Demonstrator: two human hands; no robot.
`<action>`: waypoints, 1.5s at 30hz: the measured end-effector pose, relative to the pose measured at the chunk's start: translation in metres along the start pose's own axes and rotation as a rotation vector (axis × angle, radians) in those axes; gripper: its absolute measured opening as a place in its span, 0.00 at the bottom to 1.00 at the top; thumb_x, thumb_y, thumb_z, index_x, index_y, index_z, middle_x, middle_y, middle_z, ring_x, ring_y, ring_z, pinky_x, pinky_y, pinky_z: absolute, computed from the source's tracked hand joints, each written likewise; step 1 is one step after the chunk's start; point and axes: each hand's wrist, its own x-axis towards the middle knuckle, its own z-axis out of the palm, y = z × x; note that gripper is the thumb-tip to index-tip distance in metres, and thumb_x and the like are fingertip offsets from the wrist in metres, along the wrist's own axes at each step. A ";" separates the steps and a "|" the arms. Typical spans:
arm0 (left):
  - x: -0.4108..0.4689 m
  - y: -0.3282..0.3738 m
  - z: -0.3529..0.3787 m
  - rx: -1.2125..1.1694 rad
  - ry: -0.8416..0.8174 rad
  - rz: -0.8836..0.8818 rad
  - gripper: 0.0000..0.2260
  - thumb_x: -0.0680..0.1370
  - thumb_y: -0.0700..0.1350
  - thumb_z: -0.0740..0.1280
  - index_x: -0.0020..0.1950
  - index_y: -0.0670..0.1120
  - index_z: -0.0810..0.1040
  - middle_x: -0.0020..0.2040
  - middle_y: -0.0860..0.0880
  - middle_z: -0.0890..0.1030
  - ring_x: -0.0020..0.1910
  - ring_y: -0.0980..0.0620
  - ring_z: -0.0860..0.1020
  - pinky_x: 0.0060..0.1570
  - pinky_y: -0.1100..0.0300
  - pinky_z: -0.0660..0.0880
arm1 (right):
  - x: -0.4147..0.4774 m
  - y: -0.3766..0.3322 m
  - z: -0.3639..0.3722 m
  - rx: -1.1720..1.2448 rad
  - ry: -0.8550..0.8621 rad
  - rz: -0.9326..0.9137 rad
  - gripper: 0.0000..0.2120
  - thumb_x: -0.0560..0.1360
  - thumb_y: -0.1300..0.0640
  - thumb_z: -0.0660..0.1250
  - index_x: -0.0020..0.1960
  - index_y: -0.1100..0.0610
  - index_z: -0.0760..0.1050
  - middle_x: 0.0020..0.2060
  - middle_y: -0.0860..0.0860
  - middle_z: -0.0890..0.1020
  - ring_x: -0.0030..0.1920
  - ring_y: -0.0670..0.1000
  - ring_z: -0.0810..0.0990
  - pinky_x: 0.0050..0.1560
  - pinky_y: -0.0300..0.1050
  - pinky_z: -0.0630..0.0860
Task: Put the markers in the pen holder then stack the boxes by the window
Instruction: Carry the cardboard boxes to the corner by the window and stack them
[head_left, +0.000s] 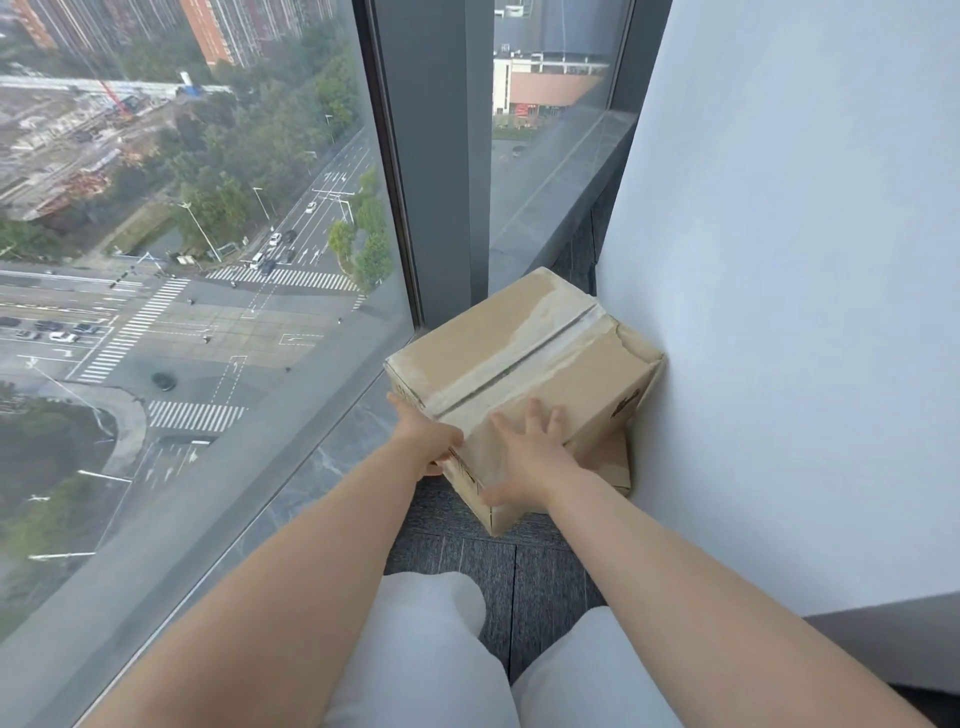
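Observation:
Two brown cardboard boxes sit stacked in the corner between the window and the white wall. The upper box (519, 343) has torn tape along its top seam and lies slightly askew on the lower box (615, 462), of which only the front corner and a right strip show. My left hand (426, 441) grips the upper box's near left corner. My right hand (530, 452) lies flat against its near side with fingers spread, not closed around anything. No markers or pen holder are in view.
A floor-to-ceiling window (208, 260) runs along the left, with a dark frame post (436, 182) behind the boxes. The white wall (779, 312) closes the right side. Grey carpet tiles (519, 571) lie between my knees and the boxes.

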 end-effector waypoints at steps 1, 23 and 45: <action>0.001 0.001 -0.002 0.062 0.053 0.047 0.48 0.73 0.38 0.69 0.75 0.50 0.32 0.74 0.41 0.59 0.60 0.41 0.73 0.53 0.50 0.77 | 0.000 -0.001 -0.001 -0.002 -0.001 -0.003 0.48 0.67 0.50 0.69 0.76 0.45 0.42 0.75 0.58 0.33 0.73 0.67 0.30 0.71 0.71 0.50; 0.029 0.004 0.010 0.255 0.160 0.303 0.21 0.79 0.48 0.61 0.70 0.41 0.64 0.66 0.40 0.70 0.61 0.40 0.73 0.60 0.49 0.71 | -0.008 0.065 -0.033 -0.085 0.143 0.036 0.36 0.72 0.73 0.56 0.75 0.48 0.53 0.77 0.53 0.48 0.75 0.63 0.46 0.71 0.57 0.62; 0.031 0.005 0.020 0.147 0.035 0.357 0.05 0.80 0.47 0.59 0.50 0.47 0.71 0.46 0.48 0.79 0.39 0.46 0.82 0.53 0.50 0.78 | 0.011 0.087 -0.013 0.257 0.571 0.371 0.25 0.71 0.68 0.58 0.66 0.54 0.67 0.70 0.58 0.61 0.71 0.61 0.59 0.69 0.49 0.59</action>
